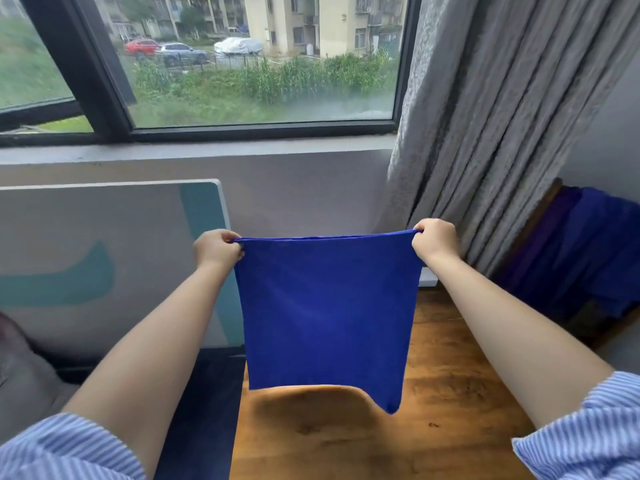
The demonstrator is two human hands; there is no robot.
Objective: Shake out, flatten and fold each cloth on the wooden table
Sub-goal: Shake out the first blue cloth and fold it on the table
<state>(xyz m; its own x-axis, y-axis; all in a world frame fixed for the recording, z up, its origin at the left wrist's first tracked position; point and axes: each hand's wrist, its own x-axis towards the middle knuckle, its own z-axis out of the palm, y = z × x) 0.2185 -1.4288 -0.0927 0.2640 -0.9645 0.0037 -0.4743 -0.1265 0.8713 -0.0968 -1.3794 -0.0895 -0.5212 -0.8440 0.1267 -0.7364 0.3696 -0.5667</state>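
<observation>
A plain royal-blue rectangular cloth (325, 313) hangs in the air above the near end of the brown wooden table (433, 427), stretched taut along its top edge between the two raised hands. Its top edge runs level from left to right, and its long axis drops straight down, with the lower right corner hanging a little below the rest of the bottom hem. The left hand (216, 249) pinches the top left corner with curled fingers; the right hand (434, 242) pinches the top right corner the same way. The cloth casts a dark shadow on the tabletop beneath it. At the far right, a wooden open-topped box (540, 223) holds a heap of more blue cloths (588, 251), beside a grey patterned curtain (485, 133).
</observation>
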